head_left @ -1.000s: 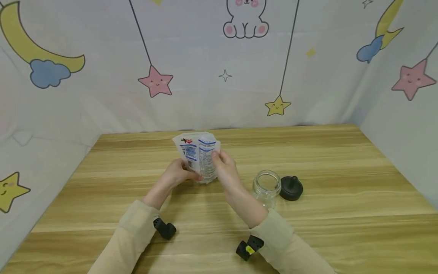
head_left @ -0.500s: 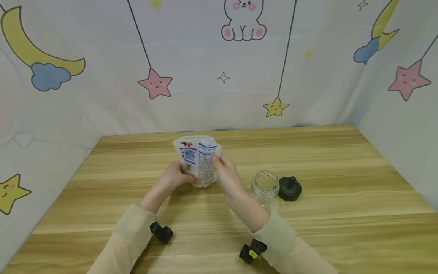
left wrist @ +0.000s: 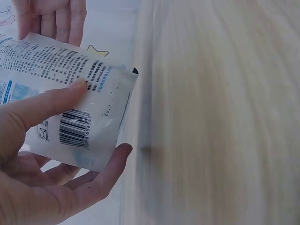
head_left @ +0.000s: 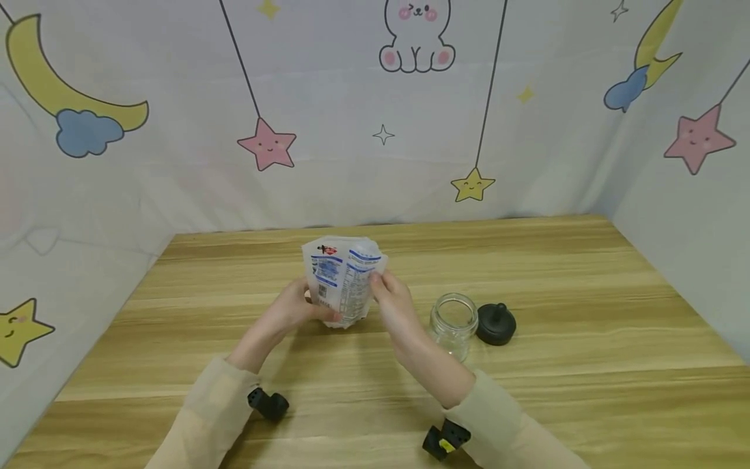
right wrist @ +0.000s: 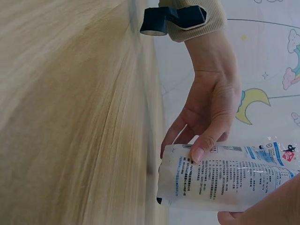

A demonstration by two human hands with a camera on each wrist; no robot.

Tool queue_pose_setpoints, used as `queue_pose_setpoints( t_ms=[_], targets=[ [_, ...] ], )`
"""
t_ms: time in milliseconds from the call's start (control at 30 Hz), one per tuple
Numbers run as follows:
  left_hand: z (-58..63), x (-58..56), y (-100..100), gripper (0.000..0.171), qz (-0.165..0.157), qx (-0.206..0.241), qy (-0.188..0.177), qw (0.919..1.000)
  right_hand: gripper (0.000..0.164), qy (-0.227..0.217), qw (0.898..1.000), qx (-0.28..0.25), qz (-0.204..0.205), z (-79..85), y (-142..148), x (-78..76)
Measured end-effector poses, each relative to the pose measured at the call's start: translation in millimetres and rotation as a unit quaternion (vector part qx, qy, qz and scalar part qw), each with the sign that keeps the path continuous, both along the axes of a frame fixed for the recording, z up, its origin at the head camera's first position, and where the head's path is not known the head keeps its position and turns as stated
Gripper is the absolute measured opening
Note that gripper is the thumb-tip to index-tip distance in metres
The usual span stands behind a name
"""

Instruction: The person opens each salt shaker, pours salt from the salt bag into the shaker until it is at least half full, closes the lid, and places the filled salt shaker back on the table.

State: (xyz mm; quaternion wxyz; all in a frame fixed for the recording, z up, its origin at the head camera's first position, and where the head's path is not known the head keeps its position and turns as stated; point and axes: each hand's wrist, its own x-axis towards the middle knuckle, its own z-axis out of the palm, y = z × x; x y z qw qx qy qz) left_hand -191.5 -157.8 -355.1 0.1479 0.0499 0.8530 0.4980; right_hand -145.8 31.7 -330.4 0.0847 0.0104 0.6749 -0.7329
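the left hand (head_left: 297,306) grips the bag (head_left: 346,280) low, the right hand (head_left: 397,303) pinches its right side, toward the far edge of the bench (head_left: 586,306); jar (head_left: 454,324) and lid (head_left: 497,326) stand nearer the right edge.

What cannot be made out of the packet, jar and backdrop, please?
Far side of the packet: head view, hidden by its near face.
The packet's small print: head view, too small to read.
Lower left of the jar: head view, behind the right forearm.
Printed animal: head view, top cut off by the picture's edge.
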Motion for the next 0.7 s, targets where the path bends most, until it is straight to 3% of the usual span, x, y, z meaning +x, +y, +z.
queue_pose_setpoints(
  t_ms=[333,700],
  targets=[
    [4.3,6.5,-5.1,0.062,-0.022,-0.026,-0.002,0.9994,0.043,-0.011,1.000,0.002,0.021,-1.5,6.5,8.8],
    [9.2,12.7,-9.0,0.057,-0.040,-0.027,0.016,0.9987,0.041,-0.003,1.000,-0.004,0.028,-3.3,8.9,15.5]
  ],
)
